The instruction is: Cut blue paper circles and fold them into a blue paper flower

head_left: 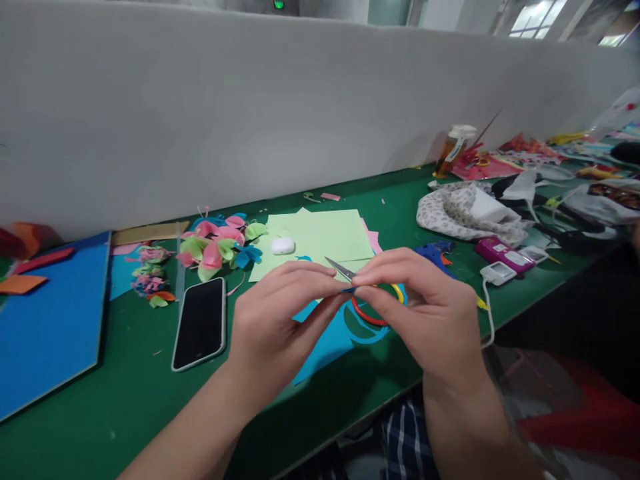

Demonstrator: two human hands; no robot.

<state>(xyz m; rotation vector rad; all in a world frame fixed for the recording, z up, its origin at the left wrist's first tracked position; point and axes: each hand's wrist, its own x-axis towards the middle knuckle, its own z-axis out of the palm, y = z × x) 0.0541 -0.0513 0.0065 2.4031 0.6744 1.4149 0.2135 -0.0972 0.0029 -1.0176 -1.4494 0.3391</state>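
Note:
My left hand [285,307] and my right hand [425,300] meet fingertip to fingertip above the table. Between them is a small piece of blue paper [349,289], mostly hidden, pinched from both sides. Behind the fingers is a pair of scissors [381,321] with red and yellow handle loops, its blades pointing up and left; it seems to lie on the papers. Below my hands lies a cut sheet of blue paper [325,348], with curved strips at its right. Light green sheets [325,230] spread out just beyond.
A cluster of paper petals [215,245], a white earphone case [283,246] and a phone [200,325] lie to the left, with a blue board [55,327] farther out. On the right are a blue glue gun [434,252], a patterned cloth [445,212] and a bottle [453,152].

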